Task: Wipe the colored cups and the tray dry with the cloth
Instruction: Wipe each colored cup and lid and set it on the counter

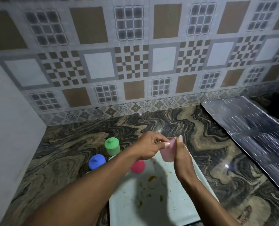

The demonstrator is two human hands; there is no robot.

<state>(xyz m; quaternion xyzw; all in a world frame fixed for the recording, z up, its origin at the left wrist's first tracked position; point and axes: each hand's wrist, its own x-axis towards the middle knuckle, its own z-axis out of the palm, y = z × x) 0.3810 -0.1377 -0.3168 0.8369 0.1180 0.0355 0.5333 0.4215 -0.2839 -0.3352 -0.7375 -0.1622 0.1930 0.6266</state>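
a plain grey side wall [8, 128] closes the scene at far left. next to it, a blue cup [97, 161] stands upside down by the tray's far left corner; whether it sits on the tray or on the counter cannot be told. just behind it a green cup [112, 146], also upside down, stands on the counter. the left forearm crosses in front of both and hides the tray's left edge and part of a red cup [138, 166], which stands upside down at the far end of the tray.

the left hand [149, 146] has its fingers curled and pinches the upper edge of a pink cup [168, 154], thumb on the near side. the cup is held in the air above the far end of the tray, mouth upward and tilted. the right hand [182, 159] grips it from the right, fingers wrapped round its side and one fingertip up at the rim.

below the hands the pale tray [151, 201] lies on the counter, smeared with yellow-brown spots and small scraps. to the right, well apart, a dark shiny ribbed sheet [253, 128] lies at an angle.

the countertop [209, 144] is swirled brown-and-black stone. behind it rises a backsplash [135, 62] of patterned brown, grey and white tiles.
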